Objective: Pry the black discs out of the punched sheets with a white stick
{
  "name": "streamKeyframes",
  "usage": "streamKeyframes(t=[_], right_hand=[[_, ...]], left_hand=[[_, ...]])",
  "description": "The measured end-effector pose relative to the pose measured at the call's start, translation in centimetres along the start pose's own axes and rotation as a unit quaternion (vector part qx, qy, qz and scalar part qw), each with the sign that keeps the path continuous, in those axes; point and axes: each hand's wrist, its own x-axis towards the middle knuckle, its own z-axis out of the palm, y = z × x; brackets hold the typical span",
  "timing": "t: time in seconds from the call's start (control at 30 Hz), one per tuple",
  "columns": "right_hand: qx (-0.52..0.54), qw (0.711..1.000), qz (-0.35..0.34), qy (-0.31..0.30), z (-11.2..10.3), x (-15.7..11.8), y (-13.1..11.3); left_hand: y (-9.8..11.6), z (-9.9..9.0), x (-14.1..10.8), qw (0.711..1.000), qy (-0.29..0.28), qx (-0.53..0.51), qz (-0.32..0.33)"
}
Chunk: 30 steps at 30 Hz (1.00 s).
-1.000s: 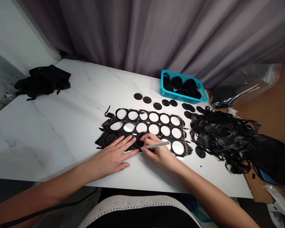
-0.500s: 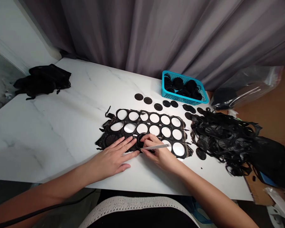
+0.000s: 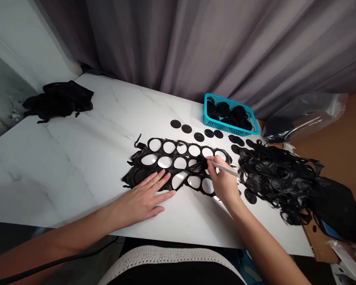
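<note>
A heap of black scraps [image 3: 273, 170] spreads over the right of the frame, its left edge near the end of the perforated black sheet [image 3: 173, 154], which lies in the middle of the picture. Dark cloth [image 3: 339, 206] adjoins the heap at lower right, with a bit of blue showing beneath it. Above the sheet, loose black discs [image 3: 175, 124] form an uneven row toward the heap, some overlapping. Behind them, right of upper centre, a turquoise basket [image 3: 225, 127] holds dark round coils [image 3: 223, 107]. A clear plastic bag [image 3: 314, 111] with something dark inside stands at the upper right, and a black bundle [image 3: 59, 102] sits alone at the upper left.

The right hand [image 3: 225, 186] hides part of the sheet's right side. Its grip is clamped on a slim pale tool [image 3: 227, 170]; a bunched dark part of the sheet meets the fingertips, though whether it is pinched is unclear. The left hand [image 3: 145, 200] lies flat on the lower left of the sheet, fingers slightly spread, thumb apart, its grip closed on nothing.

The tabletop [image 3: 77, 158] is white with grey marble veining, and shows through the round holes. A grey-purple curtain [image 3: 136, 39] hangs in folds behind it, beside a pale wall [image 3: 14, 23] at upper left.
</note>
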Motion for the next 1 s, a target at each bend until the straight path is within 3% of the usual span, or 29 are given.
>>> streamKeyframes(t=[0.13,0.23,0.33,0.4,0.47,0.53,0.57,0.63,0.7,0.73,0.8,0.87,0.93,1.0], right_hand=[[0.0,1.0,0.016,-0.003,-0.1,1.2,-0.3],[-0.039,0.998,0.024,0.044,-1.6,1.6,0.5],[-0.122,0.98,0.057,0.144,-5.0,1.2,3.2],[-0.21,0.95,0.119,0.197,-7.7,0.4,5.7],[-0.283,0.917,0.207,0.189,-10.2,-0.7,8.4],[-0.298,0.905,0.257,0.158,-12.1,-1.7,10.8],[-0.303,0.903,0.255,0.167,-12.7,-2.1,11.6],[-0.315,0.894,0.204,0.244,-13.1,-2.5,11.9],[-0.288,0.898,0.128,0.308,-12.4,-2.2,10.5],[-0.242,0.914,0.1,0.311,-11.5,-2.0,9.1],[-0.089,0.964,0.076,0.24,-8.8,-1.2,5.4],[0.099,0.989,0.066,0.088,-5.4,-0.5,1.3],[0.196,0.977,0.009,-0.083,-1.8,0.0,-2.1],[0.245,0.948,-0.06,-0.191,1.2,0.3,-4.5]], left_hand=[[0.2,-0.2,0.0,1.0,0.0,-0.001,-0.005],[0.3,-0.1,-0.1,1.0,-0.007,-0.001,-0.009],[0.2,0.1,-0.3,1.0,0.0,-0.004,-0.01],[0.1,0.0,-0.4,1.0,0.009,-0.004,-0.005],[0.1,-0.2,-0.5,1.0,0.017,-0.001,0.004],[0.1,-0.7,-0.8,1.0,0.031,0.006,-0.001],[0.1,-0.9,-1.1,0.999,0.043,0.011,-0.01],[0.2,-1.3,-1.8,0.997,0.065,0.026,-0.032],[0.2,-1.4,-2.6,0.995,0.071,0.047,-0.045],[0.2,-1.4,-3.0,0.995,0.068,0.056,-0.048],[0.3,-1.4,-3.6,0.995,0.057,0.065,-0.053],[0.3,-1.3,-4.0,0.995,0.05,0.067,-0.056],[0.3,-1.2,-4.1,0.995,0.043,0.065,-0.057],[0.3,-1.2,-4.1,0.996,0.037,0.064,-0.057]])
